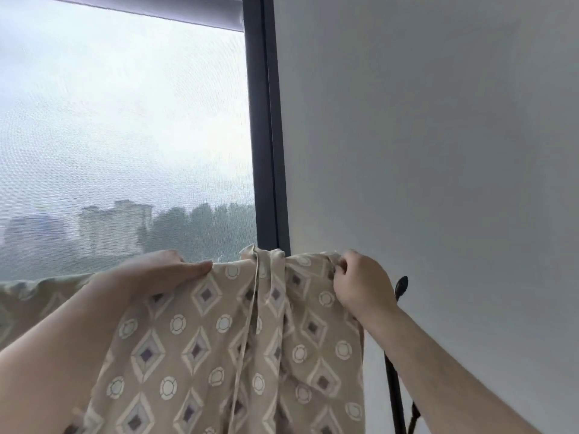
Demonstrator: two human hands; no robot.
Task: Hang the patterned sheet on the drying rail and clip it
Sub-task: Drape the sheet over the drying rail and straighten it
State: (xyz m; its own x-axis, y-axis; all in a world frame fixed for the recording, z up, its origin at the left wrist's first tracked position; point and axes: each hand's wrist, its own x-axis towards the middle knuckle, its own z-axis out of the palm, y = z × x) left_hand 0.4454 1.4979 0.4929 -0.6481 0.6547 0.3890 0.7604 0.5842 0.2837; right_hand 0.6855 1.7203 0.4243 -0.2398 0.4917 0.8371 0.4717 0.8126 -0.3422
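sheet: a beige patterned sheet, printed with diamonds and rings, hangs draped at the foot of the window, its top fold running roughly level across the lower part of the view; whatever carries it is hidden under the cloth.
left hand: the left hand lies flat along the top fold, fingers straight and together, gripping nothing.
right hand: the right hand curls its fingers round the top edge near the sheet's right side, bunching the cloth in a firm pinch.
hands: well apart, with a gathered pleat and a thin fabric tie hanging between them.
post: a black post stands just right of the sheet, partly behind the right forearm, topped by a dark rounded end.
window: a mesh-screened window shows hazy buildings and trees under a grey sky; a dark frame edges it on the right and a rolled blind sits at the top.
wall: a pale wall fills the right of the view.
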